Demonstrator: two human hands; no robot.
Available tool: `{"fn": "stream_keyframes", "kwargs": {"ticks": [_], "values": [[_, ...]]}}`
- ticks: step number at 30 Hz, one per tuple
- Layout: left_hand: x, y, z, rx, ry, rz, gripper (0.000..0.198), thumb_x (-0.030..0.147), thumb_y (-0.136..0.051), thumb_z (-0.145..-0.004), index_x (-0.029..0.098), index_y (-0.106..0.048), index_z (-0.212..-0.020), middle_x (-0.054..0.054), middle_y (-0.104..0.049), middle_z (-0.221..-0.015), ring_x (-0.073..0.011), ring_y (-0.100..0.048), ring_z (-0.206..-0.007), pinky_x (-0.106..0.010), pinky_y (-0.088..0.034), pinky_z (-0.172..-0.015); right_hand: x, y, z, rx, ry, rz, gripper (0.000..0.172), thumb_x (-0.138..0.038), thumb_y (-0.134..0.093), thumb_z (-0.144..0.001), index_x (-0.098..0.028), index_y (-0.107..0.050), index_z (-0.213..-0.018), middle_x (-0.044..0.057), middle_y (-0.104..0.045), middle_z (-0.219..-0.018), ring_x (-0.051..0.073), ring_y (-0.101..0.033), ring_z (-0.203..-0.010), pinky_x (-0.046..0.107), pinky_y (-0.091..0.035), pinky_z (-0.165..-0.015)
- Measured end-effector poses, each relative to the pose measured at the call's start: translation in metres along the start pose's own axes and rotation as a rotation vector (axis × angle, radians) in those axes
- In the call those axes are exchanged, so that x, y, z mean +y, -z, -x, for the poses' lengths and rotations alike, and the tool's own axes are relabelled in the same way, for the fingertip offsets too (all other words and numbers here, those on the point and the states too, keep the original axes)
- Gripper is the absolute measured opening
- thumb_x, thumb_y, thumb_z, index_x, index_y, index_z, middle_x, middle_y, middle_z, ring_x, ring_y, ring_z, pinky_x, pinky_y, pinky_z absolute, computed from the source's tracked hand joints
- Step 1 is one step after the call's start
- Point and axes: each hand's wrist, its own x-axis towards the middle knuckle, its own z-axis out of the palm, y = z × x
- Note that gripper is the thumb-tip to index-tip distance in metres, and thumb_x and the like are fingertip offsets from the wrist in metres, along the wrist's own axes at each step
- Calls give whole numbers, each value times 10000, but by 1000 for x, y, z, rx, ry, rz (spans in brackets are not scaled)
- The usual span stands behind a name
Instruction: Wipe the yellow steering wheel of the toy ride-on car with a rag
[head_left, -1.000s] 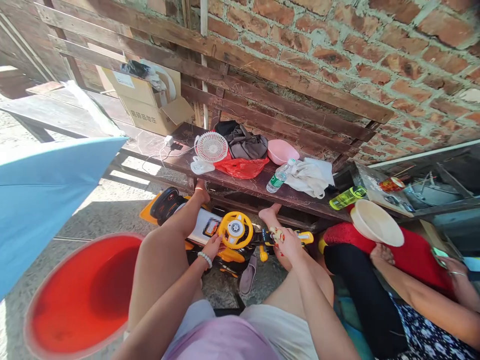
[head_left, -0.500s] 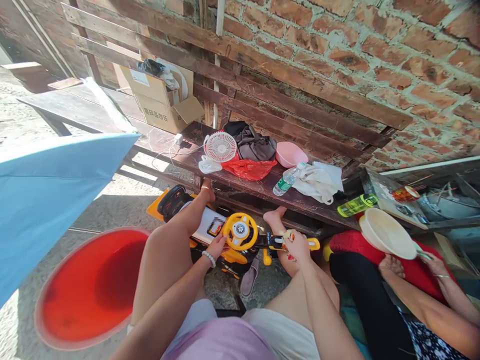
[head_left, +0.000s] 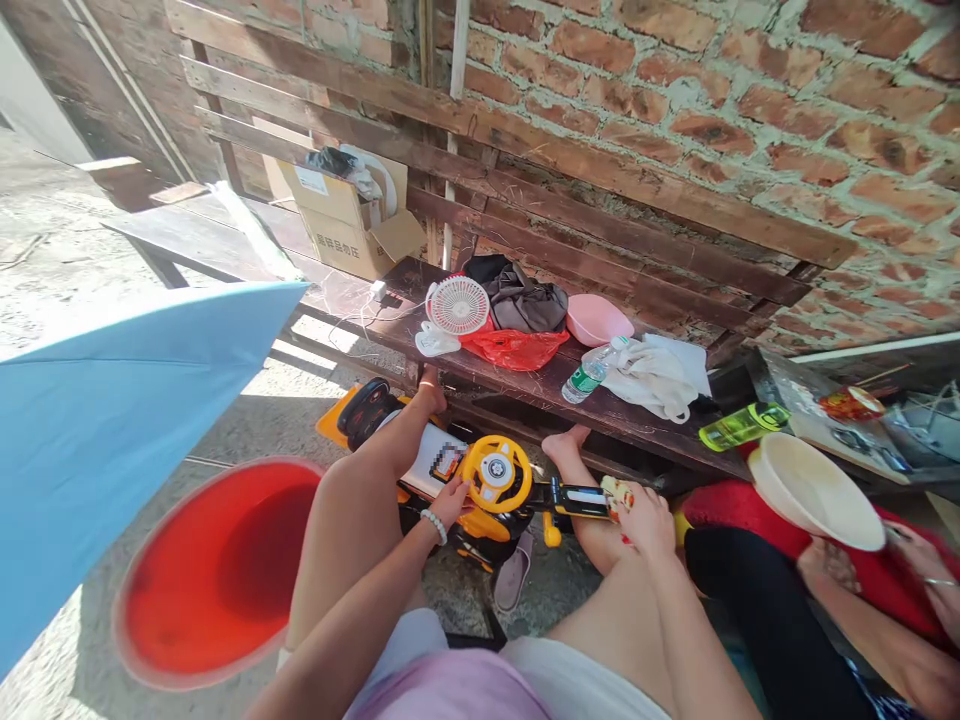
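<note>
Head view: since half a second ago, we see that the right hand (head_left: pixel 646 520) has slid outward along the toy's arm (head_left: pixel 585 498), so more of that slim black and yellow part lies bare and its yellow tip is covered. The left hand (head_left: pixel 450 502) keeps its place on the steering wheel (head_left: pixel 496 469). Everything sits slightly further right for us.

We see the ride-on toy (head_left: pixel 478 522) between the person's legs, before the bench (head_left: pixel 517 380); it is yellow, black and white, seemingly smooth plastic. Its wheel is a round yellow ring with a pale hub. The bench is dark, worn wood, backed by a rough brick wall (head_left: pixel 675 100).

We find the left fingers curled on the wheel's near left rim. The right fingers are bent around a small patterned cloth (head_left: pixel 615 490), pressing it against the arm's outer end.
</note>
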Motion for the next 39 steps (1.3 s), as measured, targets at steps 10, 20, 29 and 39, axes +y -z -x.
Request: {"fn": "stream_keyframes", "kwargs": {"ticks": [10, 20, 29, 39], "values": [[-7, -7, -2, 72, -1, 28, 258, 437, -698, -971, 191, -648, -912, -32, -747, -812, -139, -685, -666, -333, -590, -831, -33, -47, -12, 22, 265, -425, 475, -530, -495, -775, -237, -740, -1058, 129, -785, -944, 351, -700, -917, 447, -540, -850], [-13, -2, -9, 28, -10, -21, 245, 427, -644, -1004, 191, -648, -940, -38, -730, -815, -161, -703, -730, -355, -585, -890, -11, -37, -12, 124, 168, -229, 459, -430, -484, -799, -198, -734, -1106, 151, -782, -948, 339, -691, -891, 449, -503, -884], [-15, 0, -11, 30, -20, -16, 292, 482, -675, -977, 193, -639, -949, -50, -742, -898, -158, -699, -759, -367, -585, -907, -12, -48, -3, 224, 157, -237, 428, -426, -504, -819, -170, -738, -1069, 161, -760, -886, 325, -672, -840, 452, -496, -851], [-8, -1, -5, 28, -13, -26, 337, 547, -683, -952, 213, -648, -936, -30, -723, -820, -175, -705, -767, -356, -581, -894, -57, -23, 3, 46, 119, -886, 526, -578, -568, -806, -190, -717, -1128, 126, -790, -1072, 276, -727, -986, 397, -562, -934]]}}
